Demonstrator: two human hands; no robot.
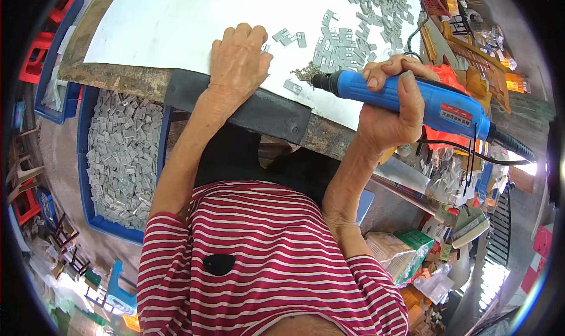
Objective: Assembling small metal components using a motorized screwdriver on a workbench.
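Observation:
My right hand [395, 97] wraps round a blue electric screwdriver [432, 103], which lies almost level with its dark nose to the left. Beside that nose, a small flat grey piece [292, 86] sits on the white sheet, next to a small heap of tiny dark screws [305, 73]. My left hand [240, 56] rests on the sheet further left, fingers curled. A small grey piece [265, 48] shows between its thumb and forefinger, mostly covered by them. Several more grey pieces [289, 37] lie just right of that hand.
Grey pieces [341, 48] lie in rows, with a loose pile [379, 6] behind. A blue crate [86, 183] full of grey parts stands below the table's left edge. The screwdriver's black cord [512, 144] runs right, near a red bag [448, 77]. Dark padding [276, 115] covers the near edge.

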